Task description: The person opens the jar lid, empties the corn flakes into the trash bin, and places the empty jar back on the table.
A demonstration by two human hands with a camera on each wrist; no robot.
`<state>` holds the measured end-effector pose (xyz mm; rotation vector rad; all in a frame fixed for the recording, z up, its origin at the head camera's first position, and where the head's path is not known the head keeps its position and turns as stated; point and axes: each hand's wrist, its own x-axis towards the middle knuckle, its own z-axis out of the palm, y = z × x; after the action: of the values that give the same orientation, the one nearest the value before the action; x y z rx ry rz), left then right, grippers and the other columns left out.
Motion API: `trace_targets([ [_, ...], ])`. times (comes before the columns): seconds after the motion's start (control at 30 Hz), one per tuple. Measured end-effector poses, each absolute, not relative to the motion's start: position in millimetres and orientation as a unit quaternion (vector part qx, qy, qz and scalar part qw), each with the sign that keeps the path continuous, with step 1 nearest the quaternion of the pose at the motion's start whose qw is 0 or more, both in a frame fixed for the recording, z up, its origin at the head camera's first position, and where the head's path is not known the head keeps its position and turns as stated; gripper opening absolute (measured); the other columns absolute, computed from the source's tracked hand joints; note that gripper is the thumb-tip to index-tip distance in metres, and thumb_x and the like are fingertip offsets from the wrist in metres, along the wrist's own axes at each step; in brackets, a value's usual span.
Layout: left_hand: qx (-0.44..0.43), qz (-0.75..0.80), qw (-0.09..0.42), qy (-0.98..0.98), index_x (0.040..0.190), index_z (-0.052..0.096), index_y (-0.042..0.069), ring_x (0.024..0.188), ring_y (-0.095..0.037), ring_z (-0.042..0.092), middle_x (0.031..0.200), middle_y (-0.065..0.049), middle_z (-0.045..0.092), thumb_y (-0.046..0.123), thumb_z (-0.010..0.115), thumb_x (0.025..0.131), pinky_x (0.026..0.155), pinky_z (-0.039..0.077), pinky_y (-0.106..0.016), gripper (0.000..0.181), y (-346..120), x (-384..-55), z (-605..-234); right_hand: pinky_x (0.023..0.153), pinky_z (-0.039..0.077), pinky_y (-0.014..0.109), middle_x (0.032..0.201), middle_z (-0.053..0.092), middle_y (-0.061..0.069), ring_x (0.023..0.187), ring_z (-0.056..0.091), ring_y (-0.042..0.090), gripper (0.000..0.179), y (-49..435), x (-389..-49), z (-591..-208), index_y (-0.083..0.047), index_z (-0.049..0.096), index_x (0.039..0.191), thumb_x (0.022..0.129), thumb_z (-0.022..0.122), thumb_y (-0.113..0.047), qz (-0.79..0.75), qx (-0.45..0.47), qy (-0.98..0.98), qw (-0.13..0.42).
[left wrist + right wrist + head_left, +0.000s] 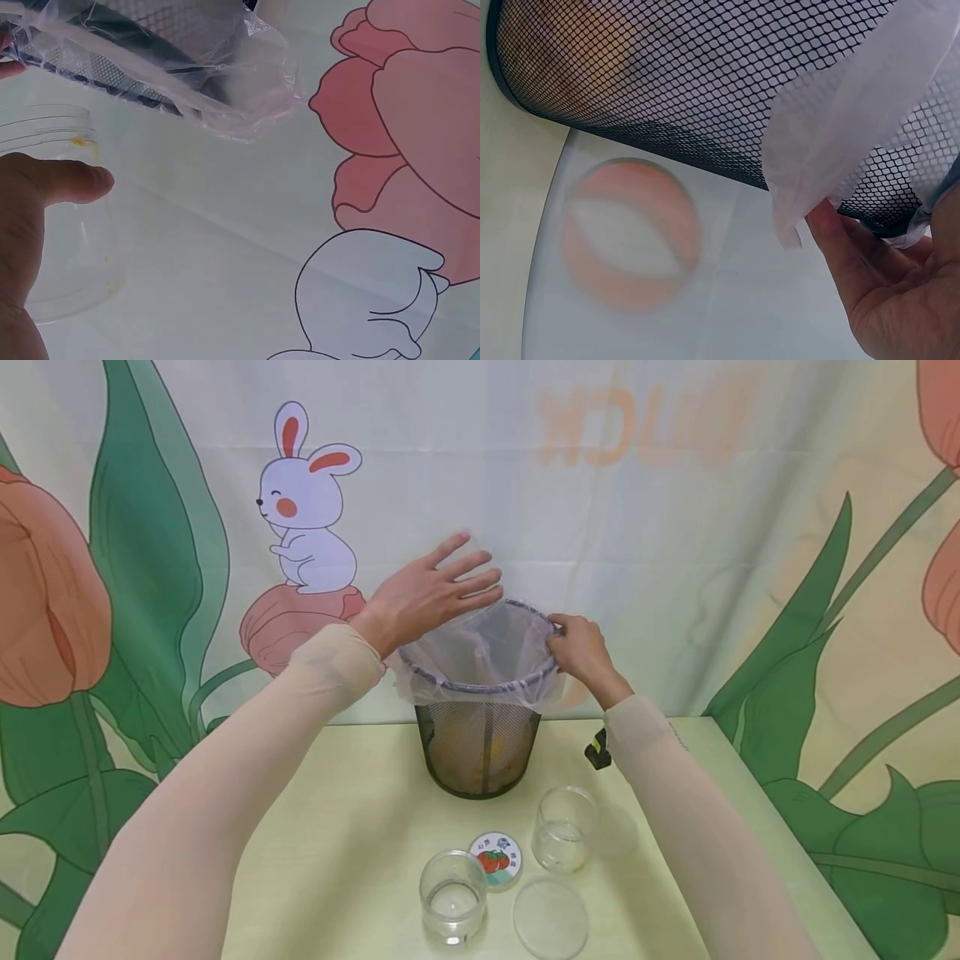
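A black mesh wastebasket [487, 747], lined with a thin translucent plastic bag [517, 647], stands upright at the back of the table. In the left wrist view, my left hand [37, 195] holds a clear plastic jar [79, 247] with yellowish residue by its mouth. That hand [435, 593] is raised above the wastebasket's left rim in the head view, where it mostly hides the jar. My right hand [581, 647] grips the rim and bag on the right side. The right wrist view shows the fingers of that hand [900, 300] around the rim.
Toward the table front stand two clear jars, one left [453, 897] and one right [564, 831]. Between them lies a round tomato-printed lid [495, 860], with a clear disc [551, 917] nearby. A small black-and-yellow object [597, 750] lies beside my right forearm. A printed curtain [645, 535] hangs behind.
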<state>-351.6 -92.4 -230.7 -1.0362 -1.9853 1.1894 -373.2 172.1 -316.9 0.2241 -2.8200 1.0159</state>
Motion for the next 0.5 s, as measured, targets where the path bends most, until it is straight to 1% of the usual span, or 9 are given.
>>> trace_targets([
  [0.13,-0.396,0.452,0.301,-0.741,0.158,0.012,0.025,0.154,-0.026,0.011,0.165,0.001,0.017,0.013,0.077,0.082,0.123,-0.008,-0.055,0.101,-92,-351,-229,0.058,0.057,0.027,0.127,0.066,0.017,0.064,0.067,0.019,0.056,172,-373,-317,-0.01,0.047,0.146,0.09,0.043,-0.01,0.336,0.075,-0.936,0.069],
  [0.37,-0.391,0.441,0.305,-0.748,0.158,0.01,0.024,0.154,-0.027,0.01,0.166,-0.001,0.015,0.017,0.083,0.076,0.122,-0.01,-0.055,0.11,-92,-348,-214,0.058,0.057,0.027,0.126,0.066,0.017,0.065,0.067,0.019,0.056,173,-374,-317,-0.011,0.047,0.146,0.091,0.044,-0.011,0.342,0.074,-0.934,0.069],
  [0.5,-0.397,0.457,0.301,-0.737,0.158,0.011,0.025,0.154,-0.027,0.009,0.166,-0.001,0.015,0.016,0.082,0.077,0.122,-0.009,-0.055,0.109,-91,-348,-213,0.059,0.058,0.028,0.125,0.067,0.017,0.065,0.068,0.02,0.056,173,-374,-317,-0.011,0.047,0.146,0.09,0.043,-0.011,0.341,0.075,-0.935,0.068],
])
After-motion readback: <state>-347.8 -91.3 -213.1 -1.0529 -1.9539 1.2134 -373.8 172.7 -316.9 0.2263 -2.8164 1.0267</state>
